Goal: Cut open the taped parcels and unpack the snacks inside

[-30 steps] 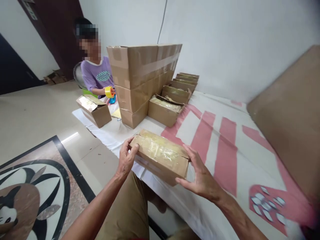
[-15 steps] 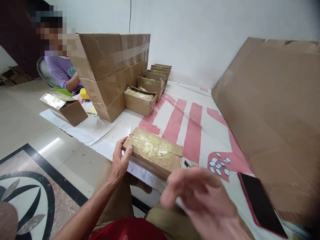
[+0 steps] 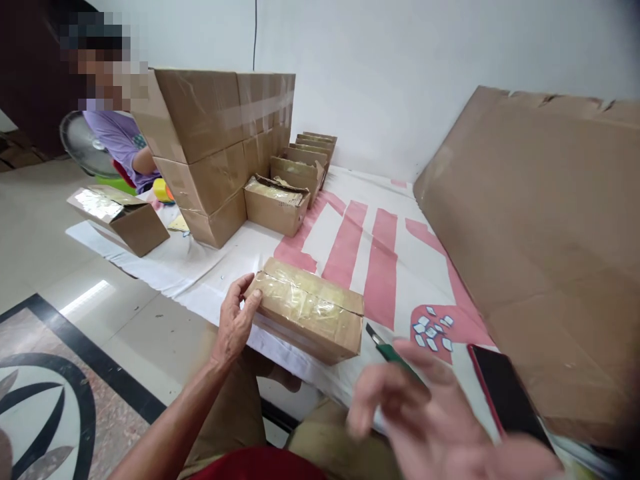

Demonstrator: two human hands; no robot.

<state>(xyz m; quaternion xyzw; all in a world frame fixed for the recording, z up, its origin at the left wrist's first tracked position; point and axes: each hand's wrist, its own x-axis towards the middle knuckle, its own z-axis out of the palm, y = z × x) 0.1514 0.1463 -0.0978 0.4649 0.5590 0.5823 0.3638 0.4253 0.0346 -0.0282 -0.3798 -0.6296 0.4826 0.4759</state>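
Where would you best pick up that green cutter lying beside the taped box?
Grip the cutter by its green handle, coming from the near side where the right hand hovers. It lies flat on the sheet with its dark blade tip pointing away, toward the taped box.

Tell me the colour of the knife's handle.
Green; best seen in the head view, knife between box and right hand.

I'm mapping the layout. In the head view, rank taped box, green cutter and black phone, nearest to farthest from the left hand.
1. taped box, gripped at its left end by the left hand.
2. green cutter, just right of the box.
3. black phone, farthest right.
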